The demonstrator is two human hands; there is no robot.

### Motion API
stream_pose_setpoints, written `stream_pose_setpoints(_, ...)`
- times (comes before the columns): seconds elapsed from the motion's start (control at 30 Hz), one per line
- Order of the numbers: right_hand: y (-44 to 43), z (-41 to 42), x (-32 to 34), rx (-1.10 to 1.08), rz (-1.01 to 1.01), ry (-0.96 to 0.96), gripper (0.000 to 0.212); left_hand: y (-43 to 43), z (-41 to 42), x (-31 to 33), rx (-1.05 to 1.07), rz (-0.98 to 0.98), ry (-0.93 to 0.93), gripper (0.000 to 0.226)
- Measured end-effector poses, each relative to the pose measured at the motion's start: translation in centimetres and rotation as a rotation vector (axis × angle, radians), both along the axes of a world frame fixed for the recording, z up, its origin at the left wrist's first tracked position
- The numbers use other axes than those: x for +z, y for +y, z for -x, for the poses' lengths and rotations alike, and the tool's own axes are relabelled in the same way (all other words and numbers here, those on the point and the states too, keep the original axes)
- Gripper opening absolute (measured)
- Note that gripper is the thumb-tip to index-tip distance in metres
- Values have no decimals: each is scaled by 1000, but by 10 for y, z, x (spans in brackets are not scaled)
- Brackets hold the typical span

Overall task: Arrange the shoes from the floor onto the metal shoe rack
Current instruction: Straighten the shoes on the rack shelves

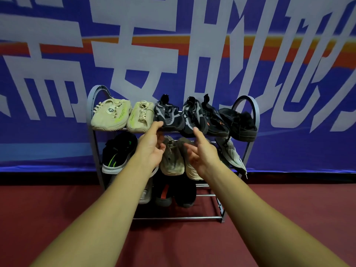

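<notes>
Black-and-grey knit sneaker and its matching black-and-grey mate sit side by side in the middle of the top tier of the grey metal shoe rack, which stands against a blue banner wall.

The left hand reaches up with its thumb laid against the first sneaker's toe. Its other fingers curl loosely below the front rail and hold nothing that I can see. The right hand mirrors it: the thumb tip is at the mate's toe, the fingers are relaxed and the hand is empty. By my reading, the thumbs are there to nudge the toes level and square the pair, not to lift it.

Both sneakers lie with their long axis front to back, across the rails. The toes point toward the person and the heel collars rise at the wall side. The first one's toe veers slightly toward its mate.

They are packed between two beige lace-up sneakers on the left and black sneakers with orange marks on the right, probably so that pairs stay together.

On the middle tier are a black sneaker with green stripes, a dirty grey pair and a tilted white sneaker.

No shoe shows on the visible red floor, so the arranging looks nearly done.
</notes>
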State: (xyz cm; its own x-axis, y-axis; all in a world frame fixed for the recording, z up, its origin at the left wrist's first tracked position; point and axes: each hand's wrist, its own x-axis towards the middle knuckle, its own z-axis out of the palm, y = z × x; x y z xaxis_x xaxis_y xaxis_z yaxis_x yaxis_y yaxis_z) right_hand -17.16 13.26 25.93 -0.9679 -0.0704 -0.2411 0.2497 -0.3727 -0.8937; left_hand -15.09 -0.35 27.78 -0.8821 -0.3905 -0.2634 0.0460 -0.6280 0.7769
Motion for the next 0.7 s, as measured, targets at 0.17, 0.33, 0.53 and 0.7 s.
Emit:
stream_pose_setpoints(0.17,10,16,3,-86,-1,59,33,5,3,-2,60,-35,-11,24)
stream_pose_setpoints(0.33,15,21,4,-92,31,45,17,13,-4,-6,-143,20,4,36)
stream_pose_setpoints(0.53,31,27,14,-142,85,15,12,9,-1,-1,-99,46,-2,11)
stream_pose_setpoints(0.7,43,24,20,-55,180,32,12,14,3,-1,-105,134,-33,12)
